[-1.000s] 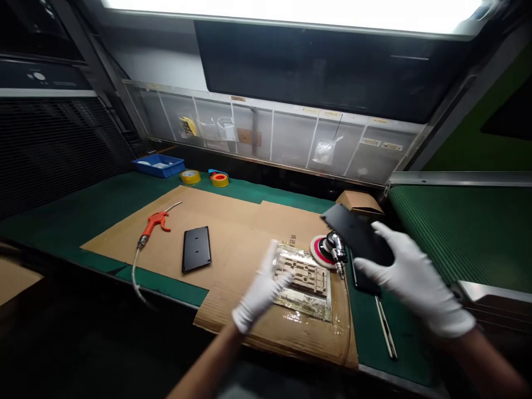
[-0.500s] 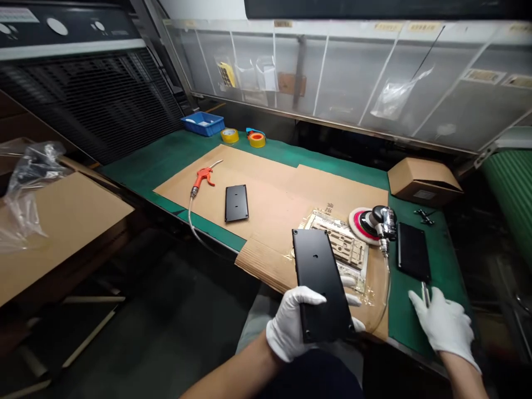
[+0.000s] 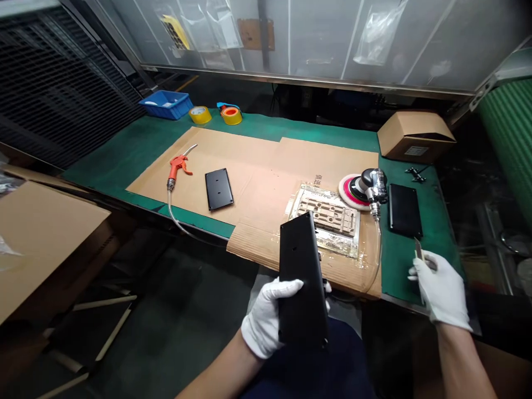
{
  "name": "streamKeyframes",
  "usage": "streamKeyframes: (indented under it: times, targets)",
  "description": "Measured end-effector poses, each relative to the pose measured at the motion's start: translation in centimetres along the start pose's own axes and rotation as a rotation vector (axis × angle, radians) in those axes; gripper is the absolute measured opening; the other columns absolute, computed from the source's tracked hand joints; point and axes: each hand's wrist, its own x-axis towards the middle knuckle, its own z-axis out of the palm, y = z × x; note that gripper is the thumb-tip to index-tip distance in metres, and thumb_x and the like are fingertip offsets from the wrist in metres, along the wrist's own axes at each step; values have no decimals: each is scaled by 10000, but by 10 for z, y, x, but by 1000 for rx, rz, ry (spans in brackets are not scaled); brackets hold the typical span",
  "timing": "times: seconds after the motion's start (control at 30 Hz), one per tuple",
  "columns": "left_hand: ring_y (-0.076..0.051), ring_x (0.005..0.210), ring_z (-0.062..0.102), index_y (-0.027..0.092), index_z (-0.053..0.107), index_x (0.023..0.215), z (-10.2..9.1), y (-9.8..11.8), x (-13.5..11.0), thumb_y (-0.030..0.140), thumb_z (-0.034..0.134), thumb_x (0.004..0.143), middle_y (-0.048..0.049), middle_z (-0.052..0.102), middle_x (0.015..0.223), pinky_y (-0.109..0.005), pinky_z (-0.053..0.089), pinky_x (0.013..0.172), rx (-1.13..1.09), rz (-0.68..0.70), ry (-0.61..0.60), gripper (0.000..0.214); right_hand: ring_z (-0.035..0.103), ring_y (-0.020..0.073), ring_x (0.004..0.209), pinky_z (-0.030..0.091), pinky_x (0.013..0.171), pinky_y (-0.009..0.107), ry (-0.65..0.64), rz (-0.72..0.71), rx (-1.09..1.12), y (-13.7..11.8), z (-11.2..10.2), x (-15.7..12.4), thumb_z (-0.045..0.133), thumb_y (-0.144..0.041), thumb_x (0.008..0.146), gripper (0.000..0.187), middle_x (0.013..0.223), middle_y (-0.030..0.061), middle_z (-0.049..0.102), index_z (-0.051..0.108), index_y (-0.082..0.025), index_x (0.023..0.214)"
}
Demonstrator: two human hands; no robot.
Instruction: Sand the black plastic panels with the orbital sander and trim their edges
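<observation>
My left hand (image 3: 270, 313), in a white glove, grips a long black panel (image 3: 300, 277) by its lower part, thumb on the face and fingers behind it. The panel is tilted up in front of the bench's edge, with small holes at corners and face. In my gloved right hand (image 3: 443, 288) is a small knife-like tool (image 3: 418, 249), its flat metallic tip pointing up and away. Just beyond that tip a second black panel (image 3: 405, 210) lies on the green mat. A beige slotted fixture (image 3: 326, 215) sits behind the held panel, partly covered by it.
A sander (image 3: 361, 189) with a hose rests right of the fixture. Another black panel (image 3: 219, 189) and an orange air gun (image 3: 178, 165) lie on cardboard (image 3: 257, 166). Tape rolls (image 3: 231, 115), a blue bin (image 3: 166, 105) and a carton (image 3: 415, 136) line the back.
My right hand has lifted the knife-like tool off the mat beside the flat panel. My left hand has turned the held panel, so its side edge shows. The view has tipped downward.
</observation>
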Motion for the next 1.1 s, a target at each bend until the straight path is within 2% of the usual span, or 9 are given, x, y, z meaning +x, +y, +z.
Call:
streamKeyframes:
  times: [0.03,0.1,0.2,0.33,0.47,0.6,0.83,1.0,1.1]
  targets:
    - [-238,857,764,35,754,1066,-2,-1,0,214,683,849,-145,787,986,-292,578,753,-9,-3,26,290,622,184,650,550,560,292,-46,1,214,-14,-2,-19,642,-428,886,497,809,45,662,655,-150,1298]
    - [-235,807,764,47,765,1012,-6,-2,-1,200,701,820,-124,792,928,-299,582,735,-18,-29,60,254,581,142,590,520,504,239,-183,-2,412,-48,-6,-60,733,-455,867,501,760,12,656,685,-203,1297]
    - [-234,767,762,62,772,977,-8,-3,-4,206,708,787,-116,793,887,-291,578,686,-28,-62,72,246,649,157,630,570,542,252,-339,-162,458,-100,-10,-111,769,-387,872,435,901,49,751,729,-256,1285]
    - [-238,795,767,63,772,976,-5,-4,-6,193,684,778,-121,794,889,-270,571,677,-19,-58,108,253,741,199,885,624,732,257,-425,-507,438,-136,-8,-135,726,-238,918,348,1095,35,769,749,-328,1253]
    - [-248,755,761,52,778,978,-3,-5,-8,178,663,761,-130,791,866,-291,569,681,-8,-53,119,276,736,183,878,608,747,248,-477,-632,423,-140,-1,-134,685,-179,944,388,1057,35,766,718,-313,1306]
    - [-238,660,731,48,780,940,-3,-7,-8,188,636,766,-128,774,811,-315,554,660,11,-33,100,265,711,165,780,588,695,247,-503,-626,422,-140,2,-133,677,-186,949,388,933,28,749,713,-301,1317]
    - [-271,742,761,60,777,977,2,-8,-6,129,641,737,-133,788,870,-318,576,648,-13,-13,107,285,666,143,714,553,650,234,-515,-654,423,-141,-1,-132,664,-155,953,395,841,24,709,709,-286,1323]
    - [-288,769,762,62,765,1027,-6,-11,-6,148,639,752,-147,789,913,-349,583,662,-2,-5,103,315,665,150,744,546,655,244,-543,-668,414,-137,-1,-131,665,-133,946,406,883,36,707,707,-275,1324]
    - [-300,785,765,63,766,1063,-10,-11,-8,159,642,758,-151,790,919,-354,582,668,9,-24,83,343,637,130,697,524,631,234,-574,-674,414,-135,-2,-130,660,-111,944,428,823,14,669,698,-276,1336]
